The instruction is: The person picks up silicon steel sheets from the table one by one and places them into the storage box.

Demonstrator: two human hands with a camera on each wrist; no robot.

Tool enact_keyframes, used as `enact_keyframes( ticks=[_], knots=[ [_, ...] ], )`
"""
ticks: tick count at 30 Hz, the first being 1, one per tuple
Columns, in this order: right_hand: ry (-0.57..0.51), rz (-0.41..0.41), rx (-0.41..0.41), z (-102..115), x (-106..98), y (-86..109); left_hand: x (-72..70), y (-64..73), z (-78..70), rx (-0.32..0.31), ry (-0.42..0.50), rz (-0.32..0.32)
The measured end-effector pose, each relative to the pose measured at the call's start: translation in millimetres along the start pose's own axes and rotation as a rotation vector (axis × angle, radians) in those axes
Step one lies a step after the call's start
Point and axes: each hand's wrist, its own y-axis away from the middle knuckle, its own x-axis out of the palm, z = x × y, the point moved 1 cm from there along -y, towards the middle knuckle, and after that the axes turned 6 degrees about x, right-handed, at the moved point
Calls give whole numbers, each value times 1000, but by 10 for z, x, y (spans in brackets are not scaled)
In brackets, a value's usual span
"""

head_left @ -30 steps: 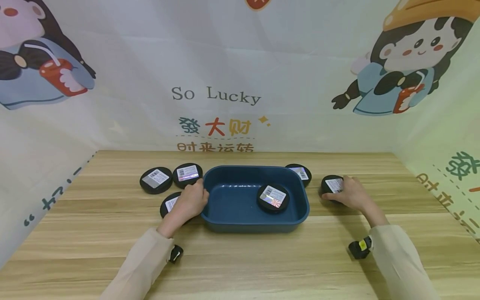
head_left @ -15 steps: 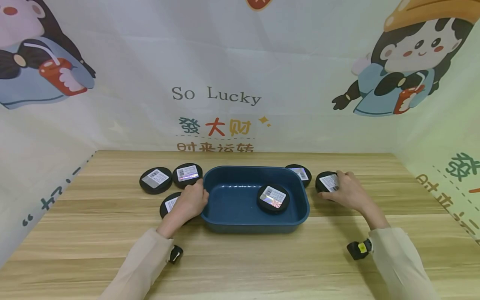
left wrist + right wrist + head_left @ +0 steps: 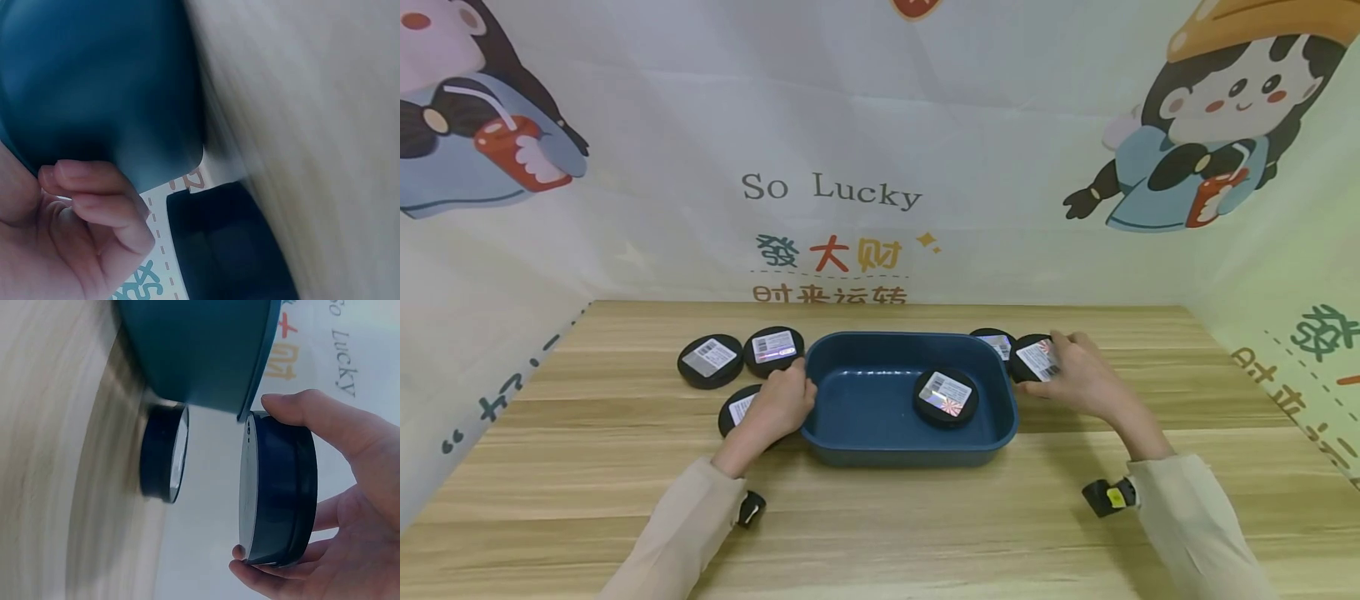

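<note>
Two sleeves [image 3: 673, 525] are spanning the desk [image 3: 925, 533]. One black disc [image 3: 737, 410] is lying partly behind your left hand [image 3: 782, 398], which is gripping the left rim of a blue tub [image 3: 857, 408]; a second disc [image 3: 946, 397] is resting inside. Your right hand [image 3: 1086, 375] is holding a third disc [image 3: 1034, 358] above the desk, outside the tub's right rim. Farther back, two discs [image 3: 711, 361] are lying leftward, a last disc [image 3: 991, 343] by the tub's right corner; printed cloth [image 3: 850, 125] is hanging beyond.
</note>
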Motion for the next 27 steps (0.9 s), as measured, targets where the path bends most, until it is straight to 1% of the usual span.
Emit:
enact_keyframes(
  ticks=[6,14,22,27],
  knots=[
    [5,-25,-47,92,-1,10,-2,2,-2,0,1,2],
    [-19,-12,-71,201,2,19,-5,2,-4,1,5,5],
    [-43,-32,-108,288,65,2,-3,1,-3,7,7,-2],
    [-45,-52,-146,365,101,6,-5,6,-8,11,3,-6]
  ],
)
